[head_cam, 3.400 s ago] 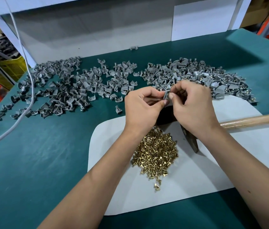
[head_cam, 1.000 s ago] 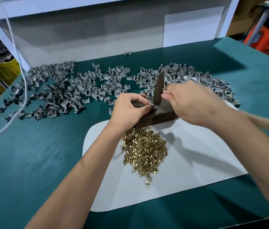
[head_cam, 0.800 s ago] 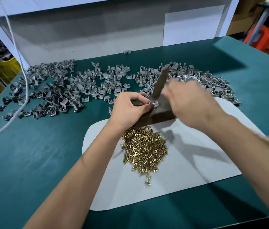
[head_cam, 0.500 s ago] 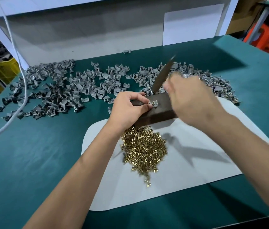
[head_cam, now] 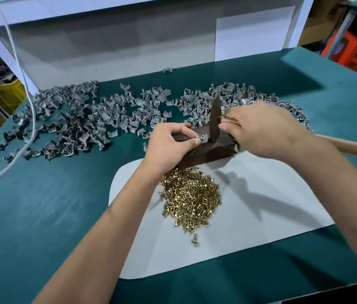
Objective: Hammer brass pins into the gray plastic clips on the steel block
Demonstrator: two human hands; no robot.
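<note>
A dark steel block [head_cam: 208, 150] lies at the far edge of a white sheet [head_cam: 250, 207]. On its top sits a gray plastic clip [head_cam: 202, 138], pinched in place by my left hand [head_cam: 168, 145]. My right hand [head_cam: 261, 130] grips the wooden handle of a hammer [head_cam: 214, 119] close to its head. The dark hammer head stands upright with its lower end down on the block beside the clip. The handle's far end sticks out at the right past my forearm. A pile of brass pins [head_cam: 190, 200] lies on the sheet just in front of the block.
Heaps of loose gray clips [head_cam: 90, 119] spread across the green table [head_cam: 30, 216] behind and left of the block, and more clips [head_cam: 247, 95] lie behind my right hand. A gray cable [head_cam: 28, 119] hangs down at the left. A white wall panel stands at the back.
The hammer head was raised half a second ago and has come down onto the block beside the clip. My left hand has kept its pinch on the clip.
</note>
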